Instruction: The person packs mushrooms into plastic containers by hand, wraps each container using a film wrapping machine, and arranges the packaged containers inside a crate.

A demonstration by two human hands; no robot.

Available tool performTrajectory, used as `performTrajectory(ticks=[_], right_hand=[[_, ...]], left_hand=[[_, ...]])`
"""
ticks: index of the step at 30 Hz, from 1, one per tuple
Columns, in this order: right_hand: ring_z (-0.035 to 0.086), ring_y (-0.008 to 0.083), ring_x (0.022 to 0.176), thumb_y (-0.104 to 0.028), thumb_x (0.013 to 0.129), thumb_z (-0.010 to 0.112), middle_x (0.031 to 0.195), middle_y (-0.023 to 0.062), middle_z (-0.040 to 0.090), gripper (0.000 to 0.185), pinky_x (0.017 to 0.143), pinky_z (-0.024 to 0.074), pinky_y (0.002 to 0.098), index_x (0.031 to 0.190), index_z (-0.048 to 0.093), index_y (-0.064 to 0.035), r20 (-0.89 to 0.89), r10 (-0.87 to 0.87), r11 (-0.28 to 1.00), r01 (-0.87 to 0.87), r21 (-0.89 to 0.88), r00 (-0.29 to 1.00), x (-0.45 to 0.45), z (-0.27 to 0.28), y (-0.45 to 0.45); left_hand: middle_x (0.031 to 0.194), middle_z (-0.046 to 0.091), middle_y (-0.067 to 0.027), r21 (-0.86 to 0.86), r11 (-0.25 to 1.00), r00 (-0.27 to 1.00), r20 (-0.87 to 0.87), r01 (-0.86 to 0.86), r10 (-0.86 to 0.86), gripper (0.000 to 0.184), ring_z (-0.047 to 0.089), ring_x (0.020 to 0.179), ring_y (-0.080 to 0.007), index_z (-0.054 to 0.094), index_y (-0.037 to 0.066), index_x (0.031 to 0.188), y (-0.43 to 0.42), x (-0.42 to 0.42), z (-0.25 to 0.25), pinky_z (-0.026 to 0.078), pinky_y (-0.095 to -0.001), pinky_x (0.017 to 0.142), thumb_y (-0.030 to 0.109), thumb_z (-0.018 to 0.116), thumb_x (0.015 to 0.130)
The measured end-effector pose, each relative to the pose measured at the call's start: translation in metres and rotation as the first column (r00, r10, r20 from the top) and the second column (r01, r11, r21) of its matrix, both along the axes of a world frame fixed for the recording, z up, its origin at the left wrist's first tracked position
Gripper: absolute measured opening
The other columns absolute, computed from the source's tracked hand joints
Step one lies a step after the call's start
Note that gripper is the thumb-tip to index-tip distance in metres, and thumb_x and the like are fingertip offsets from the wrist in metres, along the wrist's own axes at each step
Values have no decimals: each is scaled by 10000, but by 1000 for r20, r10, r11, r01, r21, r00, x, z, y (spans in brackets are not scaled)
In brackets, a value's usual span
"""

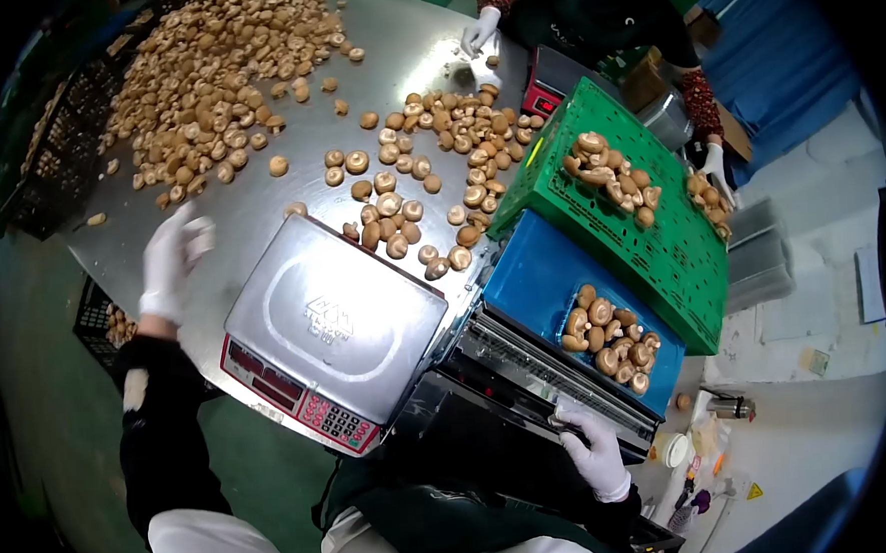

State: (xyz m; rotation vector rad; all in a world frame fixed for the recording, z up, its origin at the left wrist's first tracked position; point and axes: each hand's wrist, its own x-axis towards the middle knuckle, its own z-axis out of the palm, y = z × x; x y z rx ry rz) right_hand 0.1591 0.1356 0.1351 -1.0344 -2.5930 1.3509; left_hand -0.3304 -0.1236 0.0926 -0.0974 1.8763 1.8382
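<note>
My left hand, in a white glove, hovers over the metal table's near left edge, left of the scale; its fingers are curled and nothing shows in them. At the black wrapping machine, my right hand, also gloved, has its fingers at the front edge near a small pale piece; whether it grips that piece is unclear. A tray of mushrooms lies on the blue surface beyond the machine. The scale's plate is bare.
A large mushroom pile and scattered mushrooms cover parts of the table. A green crate bears more mushrooms. Across the table, a co-worker in white gloves stands by a second scale. Black crates stand left.
</note>
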Motion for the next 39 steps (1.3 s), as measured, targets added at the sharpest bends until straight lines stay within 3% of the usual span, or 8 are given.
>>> performTrajectory(ticks=[5,11,16,23,25,32,37,39], right_hand=[[570,262,887,-68,736,593,948,127,600,256,796,434,306,984,577,-9,43,-99,992,95,80,994,-6,9,-7],[575,258,895,-67,748,588,955,126,610,248,803,437,305,983,569,8,124,-322,947,319,41,939,19,10,-15],[588,235,890,-70,771,579,963,128,613,249,808,439,293,1003,559,21,129,-453,885,462,-48,882,35,7,-23],[583,228,902,-78,781,574,961,124,612,262,817,432,290,1025,554,18,22,-303,953,303,-23,953,27,5,-17],[578,203,917,-22,777,562,988,131,604,283,828,429,274,1053,530,31,-56,-271,960,266,-86,961,17,0,-16],[537,153,949,3,814,523,1181,144,468,539,811,447,253,1296,281,18,-341,-493,807,275,-522,801,-8,-15,-29],[545,125,884,-32,820,530,1023,97,542,340,775,448,240,1142,445,37,-287,-616,737,409,-538,733,18,14,4],[553,133,865,3,800,504,1015,99,548,286,766,447,236,1084,473,30,-471,-459,884,441,-157,753,36,1,38]], left_hand=[[947,592,-162,-566,691,555,-429,449,-712,327,593,848,-274,522,50,1098,167,-2,-77,473,-332,708,158,534,789],[1045,542,-198,-904,237,355,-103,357,-929,371,541,944,-342,467,132,1125,256,28,-131,437,-400,790,249,533,779],[955,577,-184,-785,415,448,-198,460,-872,349,547,919,-341,456,96,1089,264,16,-182,433,-395,758,174,572,769],[894,602,-118,-355,754,568,-502,552,-652,393,591,815,-193,447,53,1084,244,55,-75,471,-292,709,154,629,749],[868,586,-63,-29,641,575,-412,767,-707,307,560,808,-125,460,54,1060,232,117,-27,461,-261,715,87,579,779],[912,556,-137,-216,179,35,-540,960,-841,377,565,854,-293,498,85,1064,197,298,19,455,-344,751,215,634,737],[881,535,-115,-26,335,257,-585,942,-769,366,514,866,-264,543,42,924,217,338,11,419,-322,791,171,718,631],[876,536,-116,-60,486,330,-663,872,-673,301,497,888,-273,547,37,880,237,347,-7,413,-329,803,130,691,633]])
